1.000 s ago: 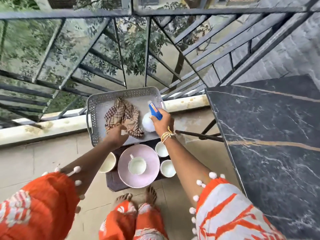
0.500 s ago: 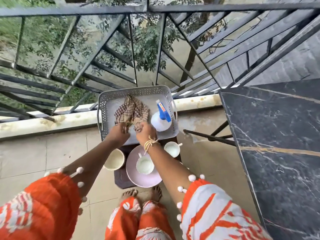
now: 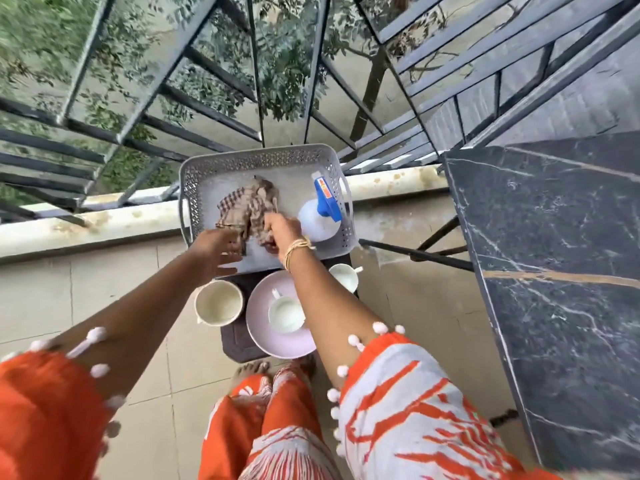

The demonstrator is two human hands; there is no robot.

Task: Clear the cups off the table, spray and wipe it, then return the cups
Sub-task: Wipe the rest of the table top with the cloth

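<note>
The right hand (image 3: 282, 230) reaches into the grey tray (image 3: 207, 168); its fingers are curled and pinch the near right part of the checked cloth (image 3: 247, 206). The left hand (image 3: 216, 249) hovers over the tray's near edge, fingers spread and loosely extended, holding nothing; it is blurred, so contact with the cloth cannot be told. The cloth lies crumpled at the tray's centre. The spray bottle (image 3: 318, 216), white with a blue head, stands in the tray's right side, just beside the right hand.

The tray sits on the far part of a small dark desk (image 3: 237, 341). Near of the tray, the desk carries three cups. A wide cream cup (image 3: 218, 302) sits at the left edge. A white cup (image 3: 285, 313) sits on a pink plate (image 3: 277, 348) at the centre. A second white cup (image 3: 344, 277) sits at the right, partly hidden by the right forearm.

A dark marble slab (image 3: 554, 254) stands at the right. A metal railing (image 3: 173, 81) runs along the far side.
</note>
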